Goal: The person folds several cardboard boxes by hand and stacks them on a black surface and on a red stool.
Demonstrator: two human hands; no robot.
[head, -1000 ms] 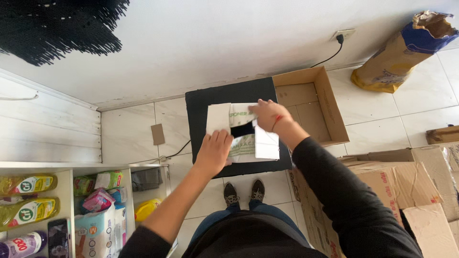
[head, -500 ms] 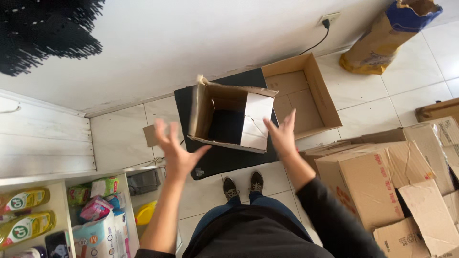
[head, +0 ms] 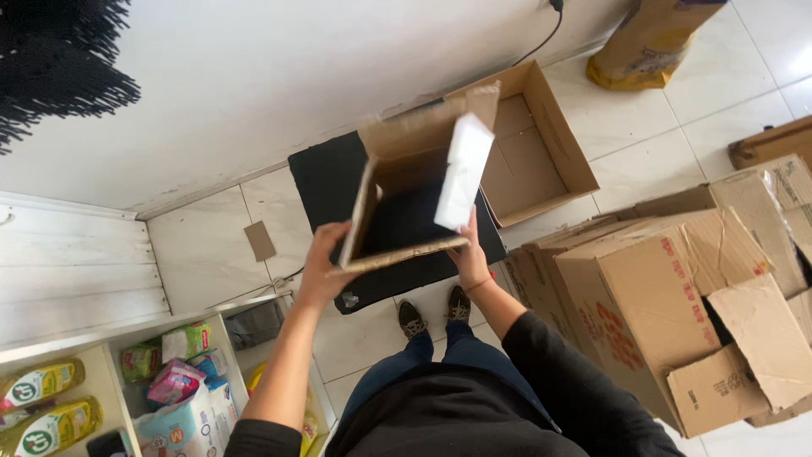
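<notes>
Both hands grip an open brown cardboard box with a white flap [head: 414, 182], left hand [head: 324, 269] at its lower-left corner, right hand [head: 470, 258] at its lower-right edge, above a black square mat [head: 326, 182] on the tiled floor.

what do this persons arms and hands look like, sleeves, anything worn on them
Both hands are bare, with no gloves. The left hand leads into a forearm that is uncovered down to a dark sleeve edge near the bottom of the picture. The right hand has a thin band at the wrist, and that arm wears a long black sleeve pushed back from the wrist. No rings or watch can be made out.
</notes>
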